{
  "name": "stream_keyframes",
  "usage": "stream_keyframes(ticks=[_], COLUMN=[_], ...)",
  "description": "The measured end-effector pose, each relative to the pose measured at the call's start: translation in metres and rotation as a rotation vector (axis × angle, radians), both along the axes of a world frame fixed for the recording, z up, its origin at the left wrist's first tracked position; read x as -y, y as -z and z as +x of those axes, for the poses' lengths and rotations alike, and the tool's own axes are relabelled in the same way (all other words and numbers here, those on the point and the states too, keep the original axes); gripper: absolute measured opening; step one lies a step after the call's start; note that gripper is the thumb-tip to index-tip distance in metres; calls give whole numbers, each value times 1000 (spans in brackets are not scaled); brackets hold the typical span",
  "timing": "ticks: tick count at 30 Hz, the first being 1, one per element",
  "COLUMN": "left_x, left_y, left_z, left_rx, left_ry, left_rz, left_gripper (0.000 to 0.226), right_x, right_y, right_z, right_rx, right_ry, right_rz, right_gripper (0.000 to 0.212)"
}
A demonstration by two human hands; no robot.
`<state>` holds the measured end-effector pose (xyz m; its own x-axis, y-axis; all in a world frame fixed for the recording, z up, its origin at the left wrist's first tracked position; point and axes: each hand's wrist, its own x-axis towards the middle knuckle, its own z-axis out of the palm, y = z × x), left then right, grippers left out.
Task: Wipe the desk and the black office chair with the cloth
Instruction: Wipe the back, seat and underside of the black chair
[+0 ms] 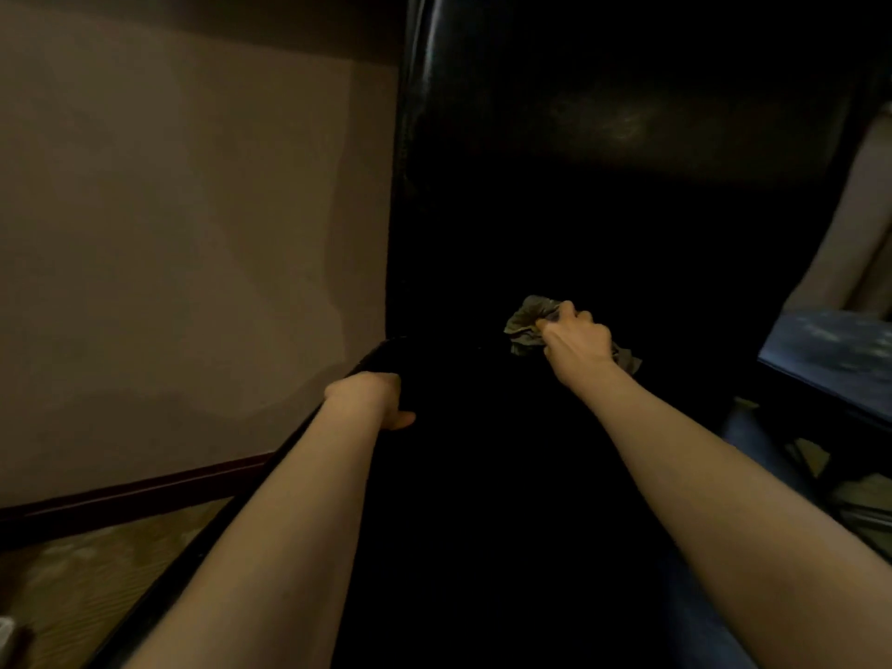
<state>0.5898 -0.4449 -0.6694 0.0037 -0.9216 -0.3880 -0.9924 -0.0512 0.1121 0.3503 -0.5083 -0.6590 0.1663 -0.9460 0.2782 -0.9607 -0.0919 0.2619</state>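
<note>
black leather fills the middle of the view: the chair point(555, 137) is seen from very close, its padded surface running away from the camera, with a faint sheen near the top and along its left seam. most of it is so dark that seat and back cannot be told apart.

the right hand point(577, 338) is curled tightly round a crumpled, greyish-green cloth point(526, 321) and holds it down on the chair's surface, right of centre. folds of the cloth stick out past the knuckles on the far left side, and a smaller tail shows by the wrist.

the left hand point(369, 395) grips the chair's left edge. its fingers wrap over the rim and out of sight, and the thumb lies out on the near side, pointing right. both bare forearms reach in from the bottom of the view.

left of the chair stands a plain beige wall point(193, 210) with a dark reddish skirting board point(135, 492) at its foot, and patterned tan carpet point(96, 572) below that. at the right edge a bluish-grey flat surface point(835, 345) shows, too dim to identify, with pale fabric point(859, 224) hanging above it.
</note>
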Motion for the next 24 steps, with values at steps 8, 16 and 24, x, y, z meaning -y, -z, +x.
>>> stream_keyframes(ticks=[8,16,24], left_x=[-6,-5,13], left_y=[-1,-24,-3], left_z=[-21,-60,-91], left_rx=[-166,-169,32], left_ry=[-171,26,-86], left_rz=[-118,-229,-149], left_gripper=[48,26,41], right_x=[-43,-44,14], right_y=[-22,-33,5], right_z=[-63,7,61], right_rx=[61,104,132], right_ry=[306,-82,-80], right_rz=[113,82,54], right_gripper=[31,38,46])
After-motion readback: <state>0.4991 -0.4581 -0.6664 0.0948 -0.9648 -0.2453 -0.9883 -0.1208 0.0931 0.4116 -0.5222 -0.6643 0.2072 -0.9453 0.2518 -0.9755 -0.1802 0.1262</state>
